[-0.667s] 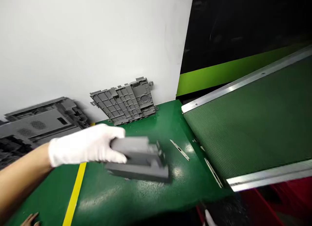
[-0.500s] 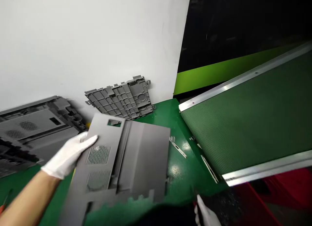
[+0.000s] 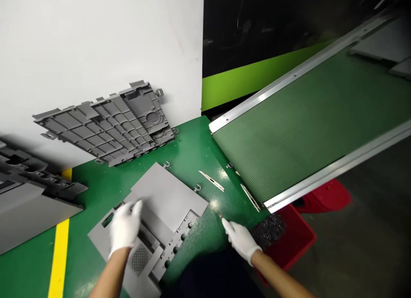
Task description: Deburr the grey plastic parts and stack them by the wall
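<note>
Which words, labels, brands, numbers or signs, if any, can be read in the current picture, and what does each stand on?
None can be read.
Gray panel at the left hand: the panel shows no legible lettering.
Yellow stripe: plain, no lettering seen.
Pale strips: too small to tell whether they are marked.
Black surface: faint marks, too dim to make out.

A gray plastic panel lies slantwise on the green desk, with a round grille, a recessed channel, hooks along its far right edge and a row of dark round holes. The left hand covers part of it beside a rectangular cutout. A small thin item, mostly hidden, pokes from the right hand.
</note>
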A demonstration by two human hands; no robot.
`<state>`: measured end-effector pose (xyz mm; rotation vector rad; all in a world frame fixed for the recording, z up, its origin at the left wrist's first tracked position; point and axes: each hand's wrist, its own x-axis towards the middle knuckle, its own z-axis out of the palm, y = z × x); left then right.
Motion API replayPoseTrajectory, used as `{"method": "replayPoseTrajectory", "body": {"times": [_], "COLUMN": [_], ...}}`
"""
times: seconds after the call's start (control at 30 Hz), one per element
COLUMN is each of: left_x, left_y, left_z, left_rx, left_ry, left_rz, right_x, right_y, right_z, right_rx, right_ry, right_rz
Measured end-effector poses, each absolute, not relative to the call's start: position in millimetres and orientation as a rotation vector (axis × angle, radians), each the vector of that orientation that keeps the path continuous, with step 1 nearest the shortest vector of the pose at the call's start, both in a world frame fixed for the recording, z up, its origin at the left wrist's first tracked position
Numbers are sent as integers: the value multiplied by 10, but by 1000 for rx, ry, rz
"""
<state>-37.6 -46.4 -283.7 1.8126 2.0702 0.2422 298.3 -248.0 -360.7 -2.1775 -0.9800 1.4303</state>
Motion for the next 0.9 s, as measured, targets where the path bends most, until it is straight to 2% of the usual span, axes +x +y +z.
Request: {"method": "replayPoseTrajectory", "body": {"times": [0.07, 0.13, 0.23, 0.4, 0.57, 0.77, 0.9], "left_x": [301, 953, 1576, 1702, 1660, 1593, 1480], "left_y": [-202, 15, 192, 113, -3, 55, -21], "left_z": [-2921, -3052, -3285, -3549, -3607, -3668, -3782], "left_rx": [2131, 2211, 2129, 2006, 1966, 1868, 1844], "left_ry": [1530, 1215, 1089, 1008, 992, 1000, 1078], "left_rz": [129, -204, -635, -898, -959, -891, -625], "right_x": [3035, 3078, 3125, 3114, 2978, 2874, 2861], "right_y": [-2279, -2093, -1895, -1724, -1610, -1606, -1629], "right_z": [-3597, -3594, -3583, -3592, -3687, -3721, -3705], "right_rx": [-2227, -2257, -2261, -2202, -2133, -2095, -2093], "right_ry": [-1161, -1334, -1506, -1611, -1637, -1656, -1640], "right_rz": [1397, 1367, 1356, 1452, 1609, 1617, 1628]}}
